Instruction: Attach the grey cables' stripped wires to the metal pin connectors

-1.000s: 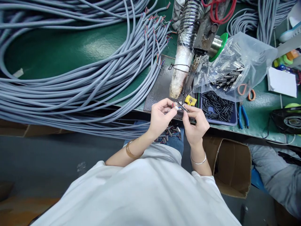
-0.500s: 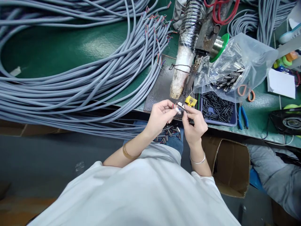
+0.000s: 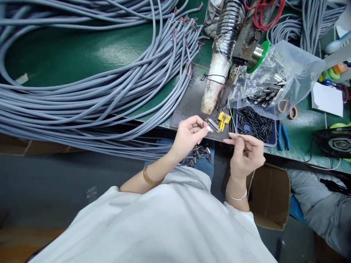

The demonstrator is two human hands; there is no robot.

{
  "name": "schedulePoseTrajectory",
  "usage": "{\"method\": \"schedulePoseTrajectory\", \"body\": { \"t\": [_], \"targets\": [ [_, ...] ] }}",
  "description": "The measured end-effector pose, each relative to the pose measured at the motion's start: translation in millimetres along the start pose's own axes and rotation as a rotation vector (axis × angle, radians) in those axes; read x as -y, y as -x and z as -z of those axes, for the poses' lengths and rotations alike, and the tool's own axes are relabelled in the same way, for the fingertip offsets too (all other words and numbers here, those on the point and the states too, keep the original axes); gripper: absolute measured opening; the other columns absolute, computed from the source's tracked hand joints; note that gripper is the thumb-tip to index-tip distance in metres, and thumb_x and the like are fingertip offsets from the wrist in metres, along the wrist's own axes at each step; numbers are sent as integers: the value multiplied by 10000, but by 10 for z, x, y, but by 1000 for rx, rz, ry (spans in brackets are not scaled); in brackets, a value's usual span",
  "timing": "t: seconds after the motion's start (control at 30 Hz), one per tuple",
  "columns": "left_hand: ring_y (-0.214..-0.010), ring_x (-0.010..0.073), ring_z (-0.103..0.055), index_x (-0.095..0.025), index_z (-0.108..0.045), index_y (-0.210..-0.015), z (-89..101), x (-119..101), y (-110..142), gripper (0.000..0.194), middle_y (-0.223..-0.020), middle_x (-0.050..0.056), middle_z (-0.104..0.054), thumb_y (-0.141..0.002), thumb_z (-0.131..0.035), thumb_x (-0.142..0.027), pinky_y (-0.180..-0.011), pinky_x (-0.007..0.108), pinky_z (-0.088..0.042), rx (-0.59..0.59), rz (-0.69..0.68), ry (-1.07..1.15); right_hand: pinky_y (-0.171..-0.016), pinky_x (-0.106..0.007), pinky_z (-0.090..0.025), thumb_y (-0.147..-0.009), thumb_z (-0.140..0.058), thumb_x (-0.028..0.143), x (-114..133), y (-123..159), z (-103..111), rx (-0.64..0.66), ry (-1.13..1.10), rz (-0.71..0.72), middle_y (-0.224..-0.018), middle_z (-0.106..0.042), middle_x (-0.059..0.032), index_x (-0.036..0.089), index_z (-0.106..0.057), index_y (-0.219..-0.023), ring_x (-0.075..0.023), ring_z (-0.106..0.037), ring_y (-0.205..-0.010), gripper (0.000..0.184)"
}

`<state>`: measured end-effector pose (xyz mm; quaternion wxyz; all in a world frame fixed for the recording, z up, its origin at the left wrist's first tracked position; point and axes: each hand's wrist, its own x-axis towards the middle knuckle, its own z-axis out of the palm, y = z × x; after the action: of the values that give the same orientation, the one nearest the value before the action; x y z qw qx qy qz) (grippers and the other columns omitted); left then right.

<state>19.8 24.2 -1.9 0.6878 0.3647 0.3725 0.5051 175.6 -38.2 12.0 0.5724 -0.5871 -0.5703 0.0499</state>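
Note:
My left hand (image 3: 190,133) is closed in a pinch on thin coloured wires beside a small multi-pin connector (image 3: 213,125). The connector sits over the front of a dark metal plate (image 3: 186,106), touching or close to a yellow piece (image 3: 224,118). To the right, my right hand (image 3: 246,153) is raised with thumb and index finger together on a thin silvery solder wire (image 3: 232,116), which runs up toward a spool with a green rim (image 3: 259,58). Above the connector, the metal tip of a soldering iron (image 3: 226,89) points down beside a wrapped white tube (image 3: 215,82).
Grey cables (image 3: 123,91) with stripped ends cover the left of the green bench. On the right are a purple tray (image 3: 271,140) of black parts, a plastic bag (image 3: 298,69) of connectors, blue-handled pliers (image 3: 285,137) and orange-handled scissors (image 3: 293,112). A cardboard box (image 3: 271,197) stands below.
My right hand has left the connector and moved right, taking hold of the solder wire, which now stretches down to its fingers. My left hand stays nearly in place with the connector.

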Motion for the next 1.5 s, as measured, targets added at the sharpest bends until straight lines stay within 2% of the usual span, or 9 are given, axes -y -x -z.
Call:
{"method": "schedulePoseTrajectory", "body": {
  "t": [0.07,0.13,0.2,0.5,0.93,1.1,1.27,1.5],
  "targets": [
    [-410,3,-419,-154,-562,-706,-4,9,-1,254,-691,-32,-601,-724,-807,-219,-362,143,-294,6,-10,8,-680,-290,-637,-901,-674,143,-33,20,-56,90,61,72,-966,-793,-19,238,-667,-1025,-176,-786,-814,156],
    [-416,-1,-403,-156,-558,-713,-8,21,-8,243,-706,-36,-593,-740,-790,-223,-364,141,-284,10,-24,7,-836,-353,-643,-887,-683,133,-70,17,-121,178,74,139,-1059,-783,-47,232,-670,-983,-204,-770,-984,139],
    [-428,-5,-390,-156,-558,-717,-12,35,-20,230,-715,-39,-592,-751,-777,-219,-377,138,-289,11,-41,-5,-912,-396,-623,-899,-661,139,-105,-1,-178,241,64,164,-1118,-769,-64,228,-655,-944,-216,-745,-1068,101],
    [-453,-2,-393,-152,-581,-727,-28,78,-83,172,-713,-41,-582,-776,-743,-180,-427,141,-326,-6,-125,-41,-842,-344,-622,-879,-665,114,-170,-21,-268,197,64,221,-1098,-780,-44,246,-612,-902,-189,-758,-978,144],
    [-439,2,-395,-150,-586,-702,-71,30,-111,216,-668,-44,-579,-724,-798,-183,-417,144,-323,-41,-139,-65,-829,-359,-627,-867,-677,125,-146,-118,-274,213,-3,167,-1093,-789,-47,243,-603,-842,-203,-764,-984,141],
    [-437,5,-398,-152,-592,-703,-74,3,-110,178,-660,-42,-581,-771,-754,-180,-435,150,-336,-27,-175,-66,-881,-377,-632,-848,-703,107,-109,-135,-258,211,5,174,-1100,-788,-40,240,-645,-865,-204,-765,-1001,146],
    [-451,8,-409,-151,-601,-699,-46,30,-118,155,-695,-29,-610,-756,-745,-163,-432,150,-336,-20,-147,-87,-831,-355,-648,-850,-687,106,-136,-97,-253,212,-6,183,-1111,-786,-52,237,-622,-858,-201,-767,-986,147],
    [-461,9,-410,-151,-588,-702,-50,34,-76,169,-693,-37,-589,-762,-743,-181,-432,149,-347,8,-121,-115,-828,-277,-626,-849,-709,77,-136,-70,-240,167,108,302,-1068,-802,-27,237,-638,-911,-167,-779,-960,187]
  ]
}}
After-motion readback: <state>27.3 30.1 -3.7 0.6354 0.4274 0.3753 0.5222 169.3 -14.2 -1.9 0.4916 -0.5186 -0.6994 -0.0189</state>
